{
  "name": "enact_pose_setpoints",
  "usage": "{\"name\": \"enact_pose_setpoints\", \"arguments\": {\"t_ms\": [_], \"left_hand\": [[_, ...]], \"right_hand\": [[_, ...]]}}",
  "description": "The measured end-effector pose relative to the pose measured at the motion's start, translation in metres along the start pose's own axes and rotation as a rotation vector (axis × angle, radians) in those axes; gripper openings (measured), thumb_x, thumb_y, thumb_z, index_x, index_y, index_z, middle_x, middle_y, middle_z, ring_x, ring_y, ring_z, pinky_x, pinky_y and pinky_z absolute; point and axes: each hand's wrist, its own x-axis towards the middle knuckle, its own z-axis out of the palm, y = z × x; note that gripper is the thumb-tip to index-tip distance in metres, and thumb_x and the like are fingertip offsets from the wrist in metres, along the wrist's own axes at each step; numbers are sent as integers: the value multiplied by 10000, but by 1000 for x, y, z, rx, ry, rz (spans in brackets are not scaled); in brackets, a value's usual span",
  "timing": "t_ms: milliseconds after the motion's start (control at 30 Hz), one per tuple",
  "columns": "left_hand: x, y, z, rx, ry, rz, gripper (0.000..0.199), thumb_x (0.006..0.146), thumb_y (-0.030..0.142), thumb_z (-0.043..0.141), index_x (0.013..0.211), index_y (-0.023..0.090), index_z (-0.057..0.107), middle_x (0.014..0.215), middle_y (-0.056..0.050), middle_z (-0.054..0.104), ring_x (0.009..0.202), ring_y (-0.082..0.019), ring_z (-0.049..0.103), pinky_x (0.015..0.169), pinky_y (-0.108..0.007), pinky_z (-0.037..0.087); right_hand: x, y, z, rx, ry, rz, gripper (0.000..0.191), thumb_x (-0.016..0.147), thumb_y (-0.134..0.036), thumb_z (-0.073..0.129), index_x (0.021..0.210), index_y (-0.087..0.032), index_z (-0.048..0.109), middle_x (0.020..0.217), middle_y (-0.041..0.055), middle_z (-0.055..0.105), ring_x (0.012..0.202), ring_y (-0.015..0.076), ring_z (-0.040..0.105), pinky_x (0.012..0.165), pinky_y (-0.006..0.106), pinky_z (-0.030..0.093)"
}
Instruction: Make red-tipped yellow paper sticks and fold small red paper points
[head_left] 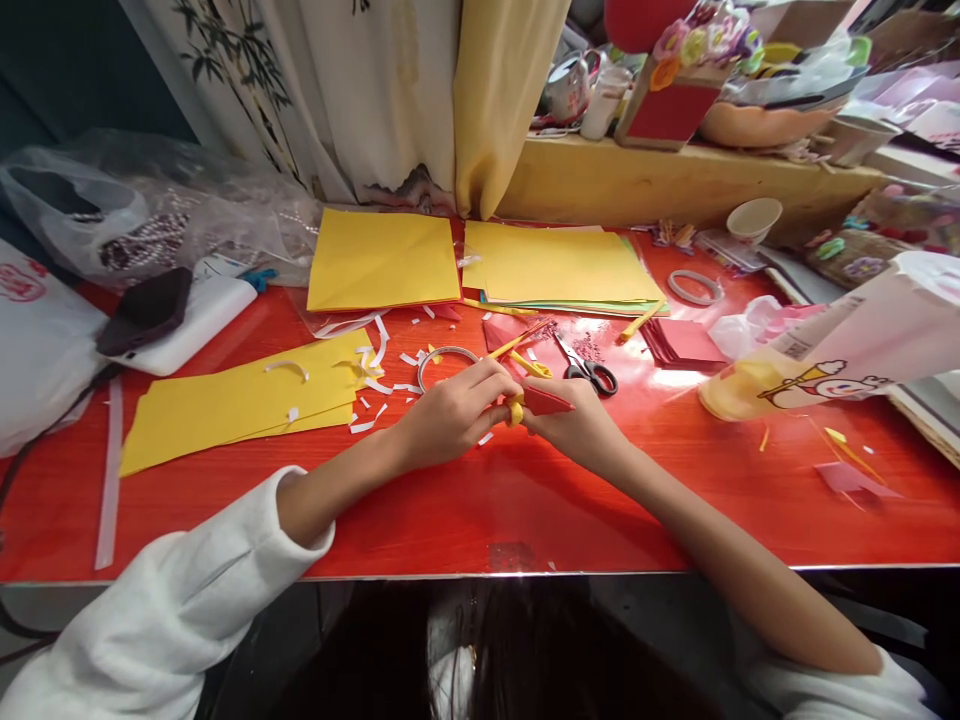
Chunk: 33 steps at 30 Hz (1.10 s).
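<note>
My left hand and my right hand meet over the middle of the red table. Between their fingertips is a small curled strip of yellow paper, pinched by my left hand. A folded piece of red paper sticks out of my right hand's grip. Beyond the fingers lie black-handled scissors and a loop of yellow paper strip. A roll of tape rests just behind my left hand, partly hidden by it. White paper scraps are scattered to its left.
Yellow sheets and a second stack of coloured paper lie at the back. Long yellow paper pieces are on the left, near a phone. A tall drink cup and red paper squares stand right.
</note>
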Motion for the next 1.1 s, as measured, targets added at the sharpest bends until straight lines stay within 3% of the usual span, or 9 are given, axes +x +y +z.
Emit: {"name": "enact_pose_setpoints", "arguments": {"t_ms": [67,233,533,600,733,833,967,1100], "left_hand": [[-1,2,1,30,14,0,65,886,162,432,892,142,493,873,-57,541,816,-118,510,723,-251,476],[-3,6,3,57,49,-26,82,880,155,415,848,143,490,842,-60,539,772,-120,512,662,-244,462],[-5,8,7,20,138,-10,114,864,110,413,806,160,498,781,-38,512,701,-104,487,625,-223,431],[-4,10,6,21,157,-39,122,836,73,430,788,160,501,757,-26,495,655,-92,459,591,-211,415],[3,15,1,-31,229,-173,155,773,4,476,730,153,482,722,-2,488,635,-74,447,582,-193,402],[9,20,-2,-212,199,-375,120,812,124,530,704,149,484,716,2,495,656,-76,487,601,-203,419],[12,22,-5,-709,127,-558,158,826,279,553,770,144,492,707,15,506,547,-64,544,539,-218,447],[13,17,-13,-975,234,-639,179,798,289,587,754,149,485,602,40,478,475,-47,488,460,-187,413]], "right_hand": [[1,-2,-3,-12,-67,5,248,733,-162,523,518,-172,399,459,-33,438,447,72,372,457,213,278],[0,-7,-6,127,-217,87,188,692,-36,443,552,-152,489,453,-20,531,436,87,492,459,196,363],[-3,-4,2,217,-141,74,215,718,-38,472,540,-160,475,438,-39,528,410,62,468,417,173,347],[-3,-5,3,323,-165,137,201,716,-46,475,552,-161,485,430,-43,515,398,64,473,414,175,370],[2,-5,3,749,-258,353,128,770,-158,533,649,-137,567,534,-20,572,422,60,514,424,172,425],[4,-3,2,970,-351,458,118,782,-221,592,721,-121,603,642,6,616,488,56,559,470,159,460],[5,0,3,1161,-420,482,135,812,-240,583,758,-120,614,688,19,625,549,60,587,522,154,482],[7,2,0,1258,-437,500,283,880,-357,440,825,-139,612,646,20,612,515,77,569,508,184,495]]}}
